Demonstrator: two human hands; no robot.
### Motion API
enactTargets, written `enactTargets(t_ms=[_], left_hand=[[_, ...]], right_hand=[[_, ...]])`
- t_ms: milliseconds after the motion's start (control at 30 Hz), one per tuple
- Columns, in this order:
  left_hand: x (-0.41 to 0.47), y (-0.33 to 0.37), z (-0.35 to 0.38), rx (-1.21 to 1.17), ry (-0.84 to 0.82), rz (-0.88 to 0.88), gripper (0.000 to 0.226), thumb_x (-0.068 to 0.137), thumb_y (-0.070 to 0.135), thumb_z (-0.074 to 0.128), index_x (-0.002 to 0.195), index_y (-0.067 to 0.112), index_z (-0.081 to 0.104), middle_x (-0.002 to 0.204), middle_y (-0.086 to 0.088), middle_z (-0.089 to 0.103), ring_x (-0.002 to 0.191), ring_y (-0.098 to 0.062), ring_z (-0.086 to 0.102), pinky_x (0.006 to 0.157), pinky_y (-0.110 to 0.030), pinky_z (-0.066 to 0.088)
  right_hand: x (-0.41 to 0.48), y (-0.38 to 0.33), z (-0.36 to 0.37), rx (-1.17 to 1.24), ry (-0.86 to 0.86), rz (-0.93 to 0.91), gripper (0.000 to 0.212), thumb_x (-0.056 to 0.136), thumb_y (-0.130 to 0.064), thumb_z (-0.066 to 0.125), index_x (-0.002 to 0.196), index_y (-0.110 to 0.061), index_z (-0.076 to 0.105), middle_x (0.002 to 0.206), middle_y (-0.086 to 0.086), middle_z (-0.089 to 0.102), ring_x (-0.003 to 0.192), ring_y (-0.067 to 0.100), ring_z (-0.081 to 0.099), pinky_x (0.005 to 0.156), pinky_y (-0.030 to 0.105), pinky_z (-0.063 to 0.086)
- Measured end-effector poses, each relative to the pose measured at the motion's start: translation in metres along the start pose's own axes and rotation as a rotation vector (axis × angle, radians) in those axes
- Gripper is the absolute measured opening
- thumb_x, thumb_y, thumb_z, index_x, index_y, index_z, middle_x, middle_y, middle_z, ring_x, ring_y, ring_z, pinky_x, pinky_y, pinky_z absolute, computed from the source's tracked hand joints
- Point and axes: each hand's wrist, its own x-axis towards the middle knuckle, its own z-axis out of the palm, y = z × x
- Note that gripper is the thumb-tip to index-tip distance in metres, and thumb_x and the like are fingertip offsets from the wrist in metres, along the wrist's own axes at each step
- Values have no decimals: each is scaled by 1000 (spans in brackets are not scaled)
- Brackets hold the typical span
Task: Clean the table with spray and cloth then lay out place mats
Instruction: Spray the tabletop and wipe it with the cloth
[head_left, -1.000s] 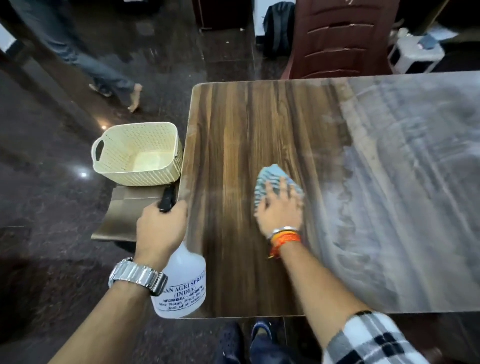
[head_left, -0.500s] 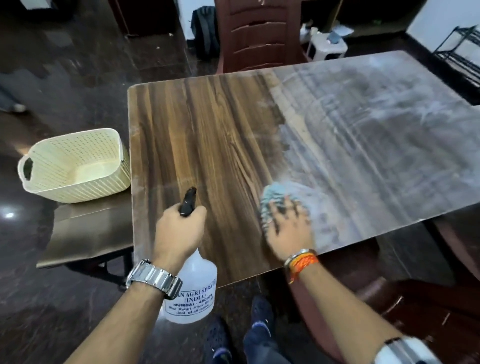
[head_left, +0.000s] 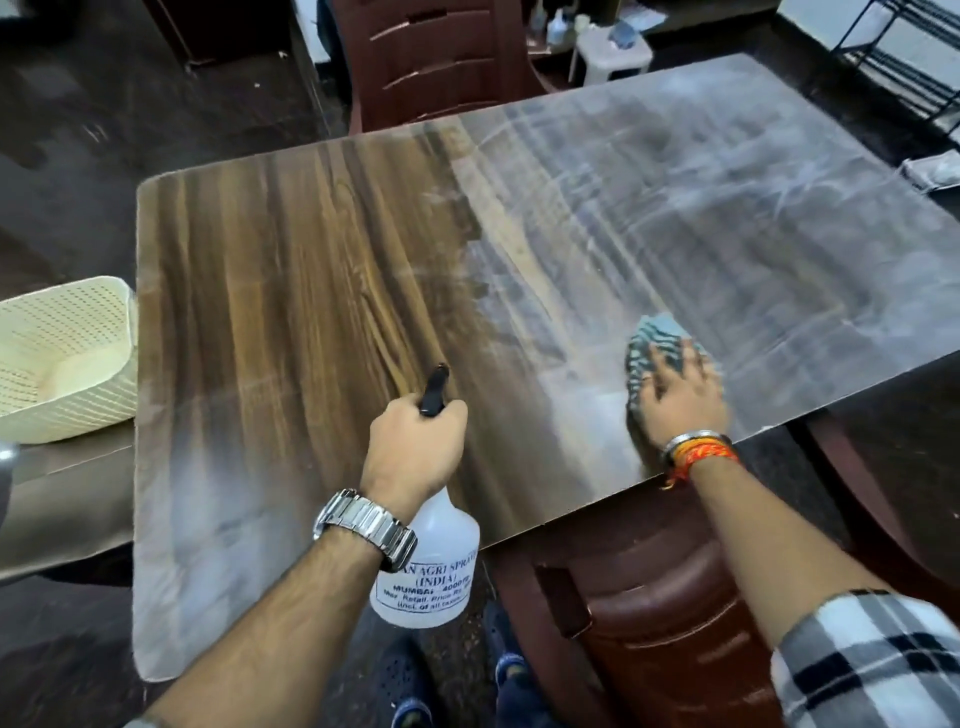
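The wooden table (head_left: 291, 291) is dark and clean on its left half and covered in pale streaky film on its right half. My left hand (head_left: 410, 452) grips the neck of a white spray bottle (head_left: 431, 571) with a black nozzle, held over the table's near edge. My right hand (head_left: 675, 395) presses flat on a blue cloth (head_left: 652, 338) near the front edge, inside the filmy area. No place mats show.
A cream perforated basket (head_left: 62, 358) sits on a low surface left of the table. One maroon chair (head_left: 441, 57) stands at the far side, another (head_left: 649, 613) is tucked under the near edge. A white stool (head_left: 613, 52) and black rack (head_left: 904, 57) stand behind.
My right hand slid the cloth rightward along the front edge into the streaky area. The left hand with the bottle moved right too, and my view shifted right.
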Motion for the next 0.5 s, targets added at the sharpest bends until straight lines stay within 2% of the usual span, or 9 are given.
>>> enactTargets(t_ms=[100,233,300,367,433,500], left_hand=[[7,18,25,18,11,-8,26,76,34,53,62,12,56,64,-5,64,81,-41,72,78,-45,58],[8,39,51,43,15,18,27,72,37,50,61,13,56,64,-5,65,77,-40,73,77,-45,58],[8,47,64,41,17,35,26,72,37,50,61,14,55,63,-4,65,77,-39,73,76,-45,58],[8,53,79,28,-2,46,23,77,35,53,64,16,56,67,-3,67,78,-38,73,73,-41,57],[7,59,92,16,-10,52,22,80,34,55,68,16,58,69,-2,67,78,-36,73,68,-37,52],[8,63,100,14,1,84,24,81,32,57,66,14,58,67,-2,65,72,-33,67,63,-36,47]], right_hand=[[26,67,-14,-1,56,237,66,81,-45,27,143,-28,42,156,13,24,140,37,24,116,48,15],[22,58,-14,46,75,339,65,81,-43,27,141,-25,46,154,15,27,138,41,25,114,48,12],[11,31,-9,39,17,228,67,82,-47,21,142,-27,43,155,12,27,139,39,24,113,45,10],[-8,0,2,-3,-8,7,63,86,-50,23,141,-29,44,154,9,30,139,35,26,113,47,11],[-30,-34,13,30,1,-213,54,87,-48,33,134,-29,54,149,9,41,136,35,36,114,51,22],[-50,-65,16,87,-32,-416,51,83,-44,36,121,-26,64,139,8,53,128,37,46,106,54,36]])
